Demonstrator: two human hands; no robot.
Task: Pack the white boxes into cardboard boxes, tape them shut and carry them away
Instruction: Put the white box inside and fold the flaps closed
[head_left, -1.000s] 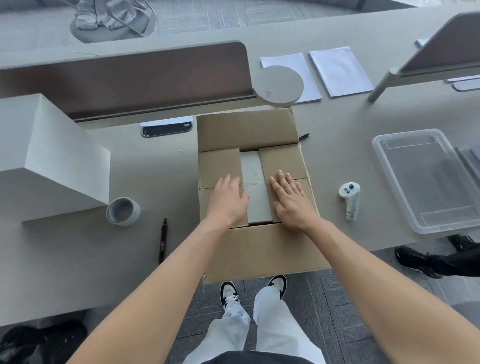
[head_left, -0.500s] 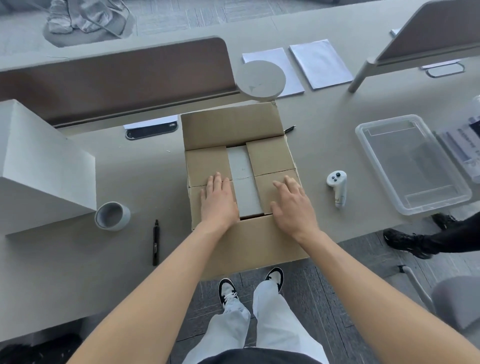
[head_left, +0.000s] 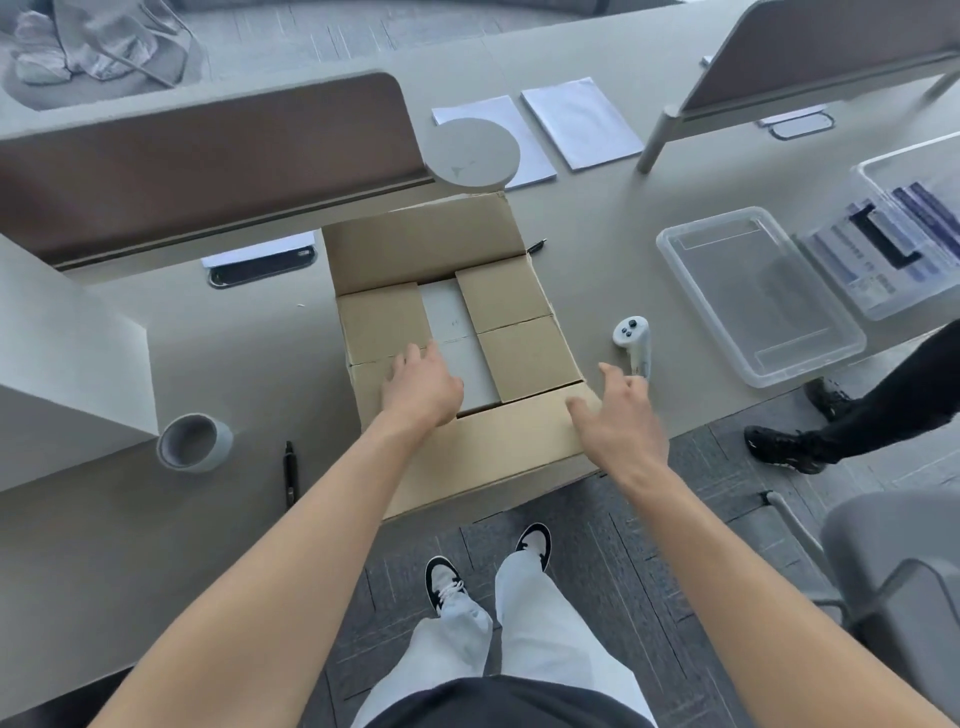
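A cardboard box (head_left: 395, 254) sits at the near edge of the desk. Its two side flaps are folded in, the far flap stands up and the near flap hangs toward me. A white box (head_left: 451, 322) shows in the gap between the side flaps. My left hand (head_left: 421, 391) presses flat on the left side flap. My right hand (head_left: 618, 415) hovers with spread fingers over the box's near right corner, holding nothing. A big white box (head_left: 67, 374) stands at the left. A roll of tape (head_left: 193, 441) lies beside it.
A black marker (head_left: 290, 470) lies left of the carton. A white controller (head_left: 635, 345) and a clear plastic tray (head_left: 753, 296) lie on the right. Papers (head_left: 582, 122) and a round disc (head_left: 471, 151) lie behind. A person's black leg (head_left: 878, 410) stands at right.
My right hand lifted off the right side flap and moved right, out to the carton's near corner. My left hand stayed on the left flap. The view shifted right.
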